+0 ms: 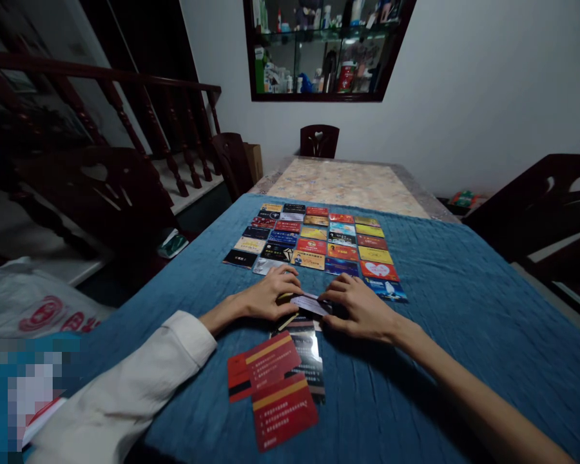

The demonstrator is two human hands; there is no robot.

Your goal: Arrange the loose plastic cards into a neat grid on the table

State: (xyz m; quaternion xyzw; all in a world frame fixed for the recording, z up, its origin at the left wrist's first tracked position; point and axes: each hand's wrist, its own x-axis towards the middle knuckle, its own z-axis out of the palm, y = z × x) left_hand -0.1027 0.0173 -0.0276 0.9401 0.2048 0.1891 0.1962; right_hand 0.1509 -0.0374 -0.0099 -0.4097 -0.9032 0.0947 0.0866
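Both hands rest on the blue cloth (464, 309) just below a grid of several colourful plastic cards (314, 243). My left hand (270, 293) is curled around a small stack of cards (290, 317). A pale card (309, 303) lies across the gap between the hands; my right hand (360, 306) pinches its right end and the left fingers touch its left end. Nearer to me lie two red cards (270, 386) and a dark glossy card (309, 361), apart from the hands.
The table's far half carries a patterned beige cover (348, 183). Dark wooden chairs stand at the far end (319, 140), at the left (101, 193) and at the right (551, 206). A stair railing (164, 116) runs along the left. A white plastic bag (29, 303) sits at lower left.
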